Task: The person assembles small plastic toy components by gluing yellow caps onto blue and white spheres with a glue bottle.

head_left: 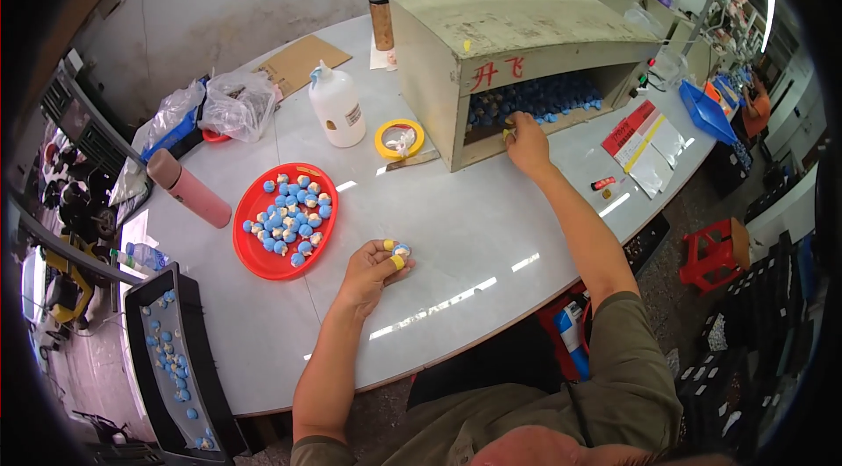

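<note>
Both hands are apart on the white surface (491, 229). Nearer the person, the left hand (373, 269) rests on it, its yellow-taped fingertips pinched shut on a small blue-and-white piece (401, 249). Farther off and to the right, the right hand (526, 140) reaches with the arm stretched out to the mouth of a beige box (491, 28); its fingers sit at the opening's lower edge, and whether they grip anything cannot be told. Inside that box lies a heap of blue pieces (544, 98), just beyond the right hand.

Left of the left hand, a red plate (254, 251) carries many more blue-and-white pieces. A roll of yellow tape (399, 139) lies between the plate and the box, with a white bottle (337, 106) just left of it. A pink flask (189, 188) lies on its side at the far left. Clear plastic bags (237, 102) sit beyond it. A black tray (175, 361) with scattered blue pieces stands off the surface's near left edge.
</note>
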The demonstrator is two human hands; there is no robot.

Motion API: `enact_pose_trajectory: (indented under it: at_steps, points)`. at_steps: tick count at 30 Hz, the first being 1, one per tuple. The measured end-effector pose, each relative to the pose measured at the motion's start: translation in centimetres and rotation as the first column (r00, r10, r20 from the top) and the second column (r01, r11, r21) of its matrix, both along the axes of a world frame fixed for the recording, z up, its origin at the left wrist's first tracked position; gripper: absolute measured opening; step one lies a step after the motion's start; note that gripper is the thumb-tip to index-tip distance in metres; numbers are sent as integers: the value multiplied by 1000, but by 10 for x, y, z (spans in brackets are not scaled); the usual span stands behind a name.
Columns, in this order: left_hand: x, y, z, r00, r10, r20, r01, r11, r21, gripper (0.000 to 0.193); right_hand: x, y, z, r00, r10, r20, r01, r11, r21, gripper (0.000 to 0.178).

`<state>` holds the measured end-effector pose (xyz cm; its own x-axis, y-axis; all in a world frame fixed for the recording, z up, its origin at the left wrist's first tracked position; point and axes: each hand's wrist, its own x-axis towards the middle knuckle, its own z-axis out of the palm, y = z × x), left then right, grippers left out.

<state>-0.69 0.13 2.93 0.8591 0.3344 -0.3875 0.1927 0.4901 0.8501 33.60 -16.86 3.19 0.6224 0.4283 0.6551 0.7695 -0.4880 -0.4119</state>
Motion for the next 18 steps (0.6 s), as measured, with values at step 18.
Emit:
enact_pose_trajectory:
  at_steps: [18]
  points:
    - [5, -2, -19, 929, 335, 159, -300, 931, -209, 31, -202, 36, 26, 236, 596, -767, -446, 768, 460, 22]
